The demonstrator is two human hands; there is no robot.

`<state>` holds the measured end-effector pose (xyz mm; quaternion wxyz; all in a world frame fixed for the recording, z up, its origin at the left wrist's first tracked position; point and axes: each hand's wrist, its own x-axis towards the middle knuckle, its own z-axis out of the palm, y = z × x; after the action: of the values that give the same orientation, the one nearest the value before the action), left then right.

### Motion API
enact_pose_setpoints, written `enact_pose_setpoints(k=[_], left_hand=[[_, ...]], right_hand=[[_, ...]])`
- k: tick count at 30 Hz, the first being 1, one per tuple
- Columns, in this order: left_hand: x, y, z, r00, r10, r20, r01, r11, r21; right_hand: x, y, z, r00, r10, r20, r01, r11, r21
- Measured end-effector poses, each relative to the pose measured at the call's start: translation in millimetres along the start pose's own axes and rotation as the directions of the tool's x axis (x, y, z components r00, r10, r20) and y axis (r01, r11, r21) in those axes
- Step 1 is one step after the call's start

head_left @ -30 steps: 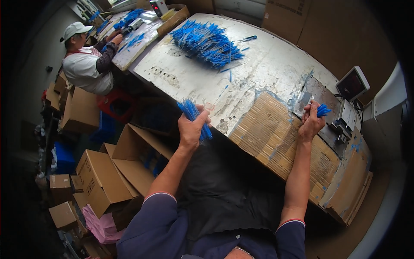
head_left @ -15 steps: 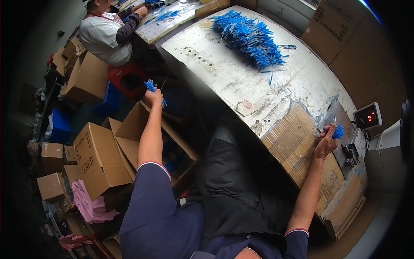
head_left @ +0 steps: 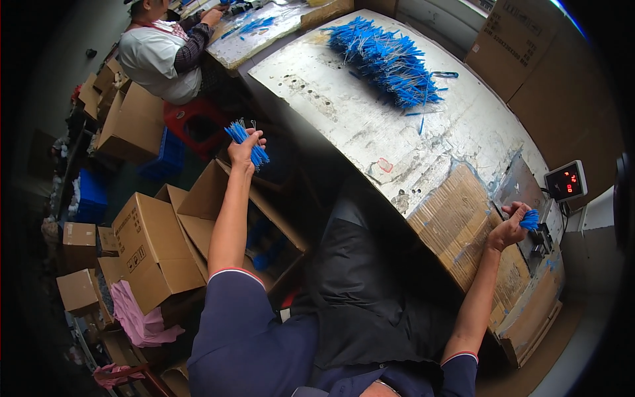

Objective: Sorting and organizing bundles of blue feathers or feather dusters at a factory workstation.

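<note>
Both my hands are full. L hand [head_left: 243, 153] is wrapped round a loose bundle of thin blue sticks [head_left: 259, 157], their pale wire-like tips poking out at the top, blue ends sticking out below my fist. It's out past the tabletop's edge, well to the L, nr an open carton [head_left: 189, 230]; can't tell how high it is vs. the carton's rim. Some blue stuff [head_left: 262, 259] shows down inside that carton, too dark to make out.

R hand [head_left: 508, 231] grips a smaller bunch [head_left: 530, 220], approx. only the blue ends visible, the rest hidden by my fingers. It's at the R end of the tabletop [head_left: 317, 83], nr a metal plate [head_left: 519, 180] & just below/L of a small display [head_left: 566, 182] w/ lit red digits. Flat corrugated cardboard [head_left: 456, 221] covers the tabletop's near edge, L of my R hand.

Main heap of the same sticks [head_left: 390, 63] lies at the far side of the tabletop, well apart from both hands, a few strays at its R end. Slim dark tool [head_left: 445, 74] just R of it.

To my L: co-worker [head_left: 155, 63] in white top at another table, a red stool [head_left: 192, 119], blue crate [head_left: 162, 157], a printed carton [head_left: 155, 248] & pink cloth [head_left: 137, 314] below it.
</note>
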<state>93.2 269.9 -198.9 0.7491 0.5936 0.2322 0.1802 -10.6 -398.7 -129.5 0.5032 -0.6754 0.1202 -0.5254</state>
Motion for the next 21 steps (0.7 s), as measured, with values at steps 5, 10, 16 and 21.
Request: enact_pose_setpoints(k=[5,10,16,21], left_hand=[[-89.4,39.2,75.3,0.939,-0.091,0.331,0.158,0.97,-0.183],[-169.6,43.5,188.1,0.769,-0.162,0.619,0.306,0.942,-0.134],[-266.2,16.3,330.6,0.351,-0.326,0.878,0.44,0.885,0.153],[-315.2,-5.6,408.6,0.094,-0.376,0.922,0.287,0.897,0.336]], right_hand=[[-0.9,-7.6,-2.8,0.836,0.491,0.245,-0.535,0.827,0.169],[-7.6,-25.7,16.5,0.794,0.478,0.376,-0.568,0.803,0.181],[-5.4,-46.3,24.1,0.541,0.494,0.68,-0.793,0.569,0.218],[20.6,-41.4,-0.6,0.624,0.469,0.626,-0.722,0.651,0.232]])
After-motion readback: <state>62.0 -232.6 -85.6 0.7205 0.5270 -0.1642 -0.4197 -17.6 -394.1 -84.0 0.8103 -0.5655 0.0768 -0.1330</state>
